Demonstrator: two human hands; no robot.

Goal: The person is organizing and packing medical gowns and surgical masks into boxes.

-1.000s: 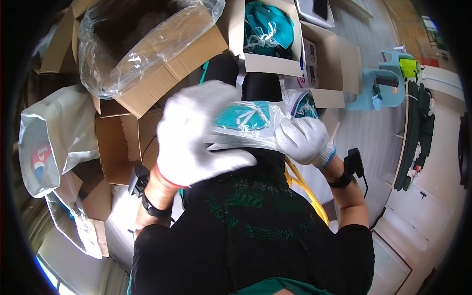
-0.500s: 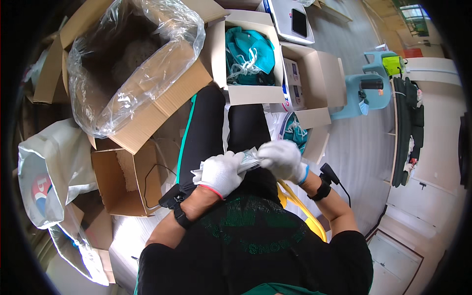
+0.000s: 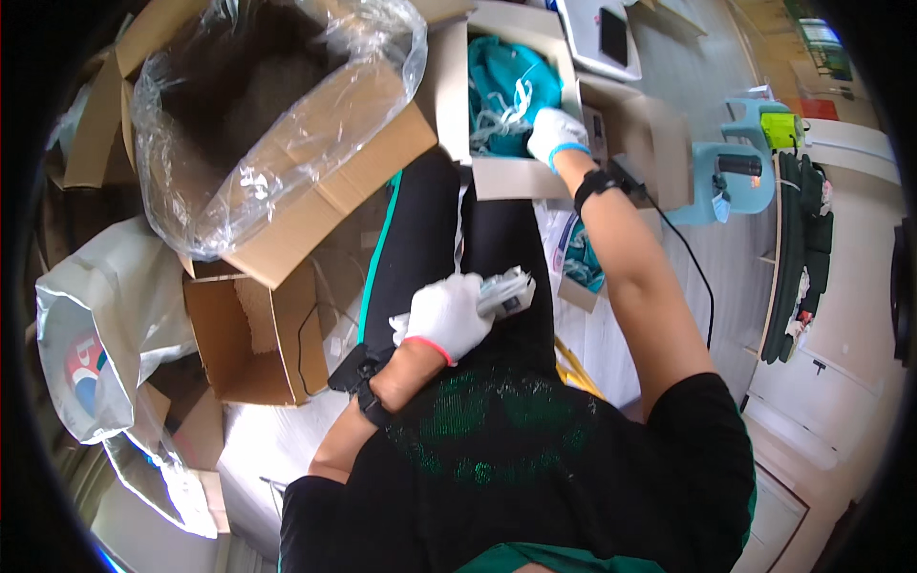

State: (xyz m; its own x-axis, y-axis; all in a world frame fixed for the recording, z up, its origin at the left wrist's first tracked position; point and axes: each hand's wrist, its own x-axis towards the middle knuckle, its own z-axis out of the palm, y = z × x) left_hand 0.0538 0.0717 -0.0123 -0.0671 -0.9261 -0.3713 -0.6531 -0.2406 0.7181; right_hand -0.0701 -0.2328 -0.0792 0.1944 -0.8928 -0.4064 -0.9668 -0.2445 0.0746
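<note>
My left hand, in a white glove with a red cuff, is closed on a bundle of folded clear plastic packets above my lap. My right hand, gloved in white with a blue cuff, reaches over the right side of an open white carton. Inside that carton lie teal fabric pieces with white cords, and the hand is at their lower right edge. Its fingers are too hidden and blurred to show whether they grip anything.
A large cardboard box lined with clear plastic stands at the left. Below it are a smaller brown box and a white sack. An open carton and a blue stool are to the right. A black cable trails from my right wrist.
My right hand has left the plastic bundle and moved up and forward to the carton of teal fabric pieces. My left hand keeps the bundle, and the view has shifted slightly.
</note>
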